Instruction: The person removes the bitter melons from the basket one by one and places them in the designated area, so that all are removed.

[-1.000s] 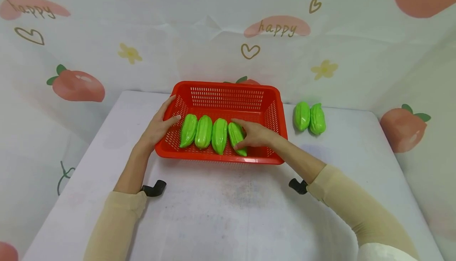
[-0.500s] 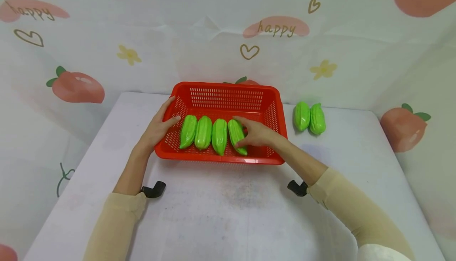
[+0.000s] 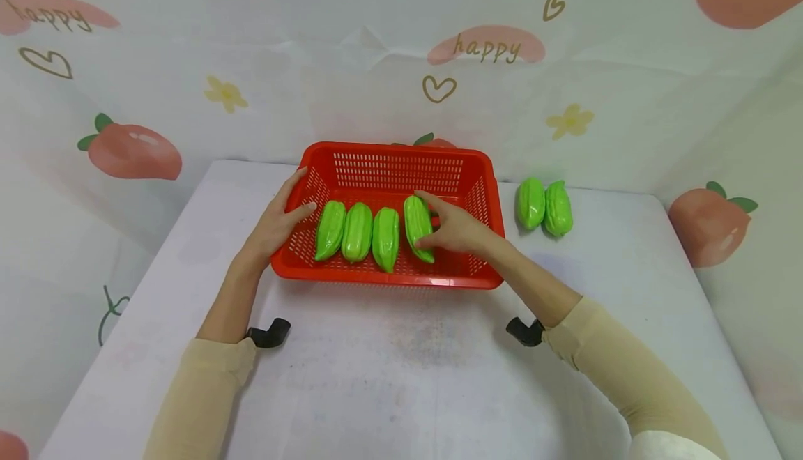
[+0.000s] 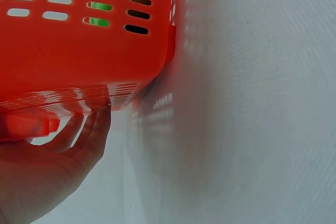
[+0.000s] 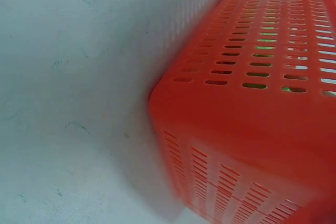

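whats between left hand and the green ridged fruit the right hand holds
The head view shows three more green ridged fruits, side by side in the red plastic basket.

The left forearm (image 3: pixel 226 307) reaches from the near left toward the far side, leaning right. The left hand (image 3: pixel 272 226) grips, its fingers pointing far and right, the thumb parted from them and pointing right. The right forearm (image 3: pixel 536 282) slants from the near right toward the far left. The right hand (image 3: pixel 458 226) pinches, thumb on the near side, fingers bent on the far side.
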